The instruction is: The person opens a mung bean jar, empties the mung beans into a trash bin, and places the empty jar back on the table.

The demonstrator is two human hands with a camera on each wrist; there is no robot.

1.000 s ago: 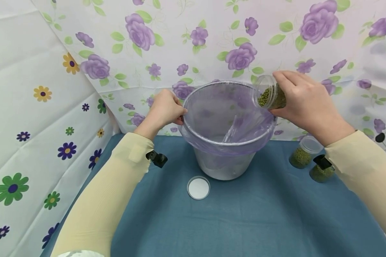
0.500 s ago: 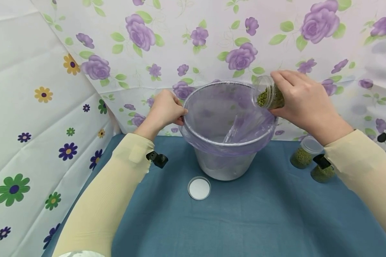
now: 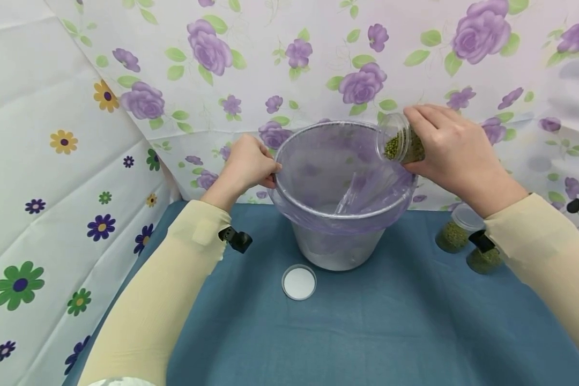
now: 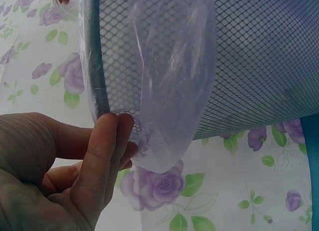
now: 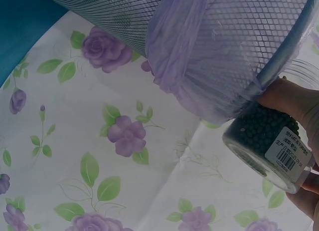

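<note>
A mesh waste bin (image 3: pixel 338 252) stands upright, lined with a thin purple plastic bag (image 3: pixel 340 224) folded over its rim. My left hand (image 3: pixel 250 163) pinches the bin's left rim, with the bag between fingers and metal, as the left wrist view shows. Over the right side of the rim, my right hand (image 3: pixel 455 147) grips a clear jar (image 3: pixel 399 140), tilted sideways with its mouth toward the bin. Small green beans (image 3: pixel 392 147) lie inside the jar near its mouth. In the right wrist view, a barcode label (image 5: pixel 286 152) shows on the jar. No beans are visible falling.
A round white lid (image 3: pixel 298 283) lies on the blue cloth (image 3: pixel 366 332) in front of the bin. Two more jars of green beans stand at the right, a capped jar (image 3: pixel 453 236) and a second jar (image 3: pixel 482 261) partly behind my wrist camera. Floral sheets (image 3: pixel 289 91) hang behind.
My right hand has shifted slightly left with the jar, bringing its mouth a little further over the bin. The left hand stays on the rim.
</note>
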